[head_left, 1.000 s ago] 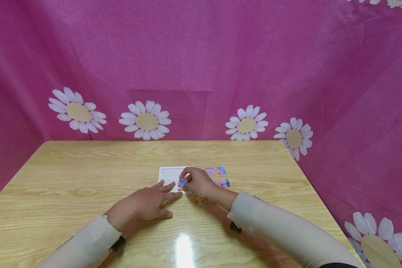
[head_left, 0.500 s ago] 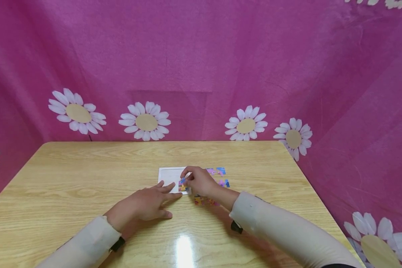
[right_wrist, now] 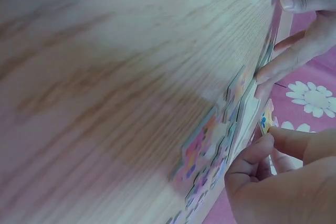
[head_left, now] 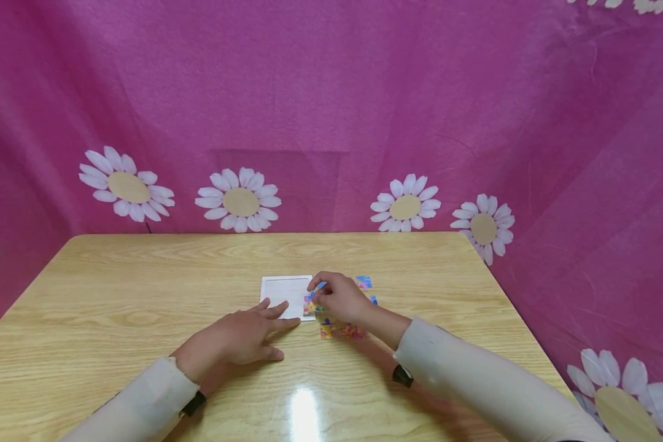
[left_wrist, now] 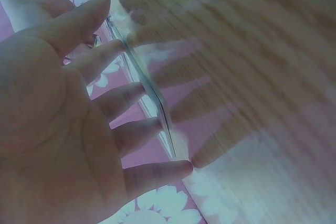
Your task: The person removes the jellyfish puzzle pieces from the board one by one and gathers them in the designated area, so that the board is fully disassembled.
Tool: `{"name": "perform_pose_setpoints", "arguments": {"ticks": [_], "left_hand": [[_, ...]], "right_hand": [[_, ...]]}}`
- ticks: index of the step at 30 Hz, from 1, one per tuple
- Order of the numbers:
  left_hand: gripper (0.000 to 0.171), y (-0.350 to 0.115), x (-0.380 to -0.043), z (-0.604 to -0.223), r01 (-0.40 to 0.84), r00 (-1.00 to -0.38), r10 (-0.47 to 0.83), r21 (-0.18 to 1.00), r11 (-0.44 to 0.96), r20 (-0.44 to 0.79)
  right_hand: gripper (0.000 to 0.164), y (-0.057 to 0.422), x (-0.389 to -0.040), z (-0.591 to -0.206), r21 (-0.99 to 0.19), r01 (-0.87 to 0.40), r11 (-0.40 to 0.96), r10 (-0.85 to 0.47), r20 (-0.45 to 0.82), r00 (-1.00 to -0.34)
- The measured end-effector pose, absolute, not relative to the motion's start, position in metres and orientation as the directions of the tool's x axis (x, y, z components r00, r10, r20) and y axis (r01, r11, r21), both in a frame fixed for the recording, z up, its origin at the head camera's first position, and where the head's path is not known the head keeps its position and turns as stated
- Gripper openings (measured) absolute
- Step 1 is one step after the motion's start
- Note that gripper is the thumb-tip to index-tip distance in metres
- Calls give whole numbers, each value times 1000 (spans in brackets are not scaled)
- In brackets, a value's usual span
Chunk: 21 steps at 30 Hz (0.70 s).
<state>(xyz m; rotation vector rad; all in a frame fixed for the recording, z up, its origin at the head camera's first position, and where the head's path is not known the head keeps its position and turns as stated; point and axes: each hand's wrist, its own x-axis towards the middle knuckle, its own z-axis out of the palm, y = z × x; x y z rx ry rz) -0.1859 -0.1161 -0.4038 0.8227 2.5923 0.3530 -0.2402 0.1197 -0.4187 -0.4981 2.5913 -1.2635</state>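
My left hand (head_left: pixel 245 334) lies spread with fingers extended, its fingertips at the near and left part of a white puzzle tray (head_left: pixel 283 290). In the left wrist view, the fingers (left_wrist: pixel 128 135) reach straight to the tray's edge. My right hand (head_left: pixel 341 299) pinches a colourful jigsaw piece (right_wrist: pixel 265 119) between thumb and forefinger, tilted up above the tray in the right wrist view. From the head camera this piece overlaps the tray's right side, and the right fingers hide part of it.
Several loose jigsaw pieces lie right of the tray, including an orange one (head_left: pixel 328 331), a red-pink one (head_left: pixel 354 331) and a blue-pink one (head_left: pixel 364 282); the right hand covers others. The wooden table (head_left: pixel 143 276) backs onto a pink flowered curtain (head_left: pixel 309 92).
My right hand has shifted right with the jigsaw piece, from over the tray's middle to its right edge. The left hand has stayed put.
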Motion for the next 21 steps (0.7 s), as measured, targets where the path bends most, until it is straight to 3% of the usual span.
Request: {"name": "perform_pose_setpoints", "arguments": {"ticks": [12,21], "left_hand": [[64,-115,-187,-404,490,-747,592,351,798,-302],[64,-114,-187,-407,483,-750,586,353,802,-306]], "right_hand": [[16,147,-231,-417,-854,-147,499,-393,-72,-917],[14,171,-227,-419,-837,-144,529,-370,-74,-926]]}}
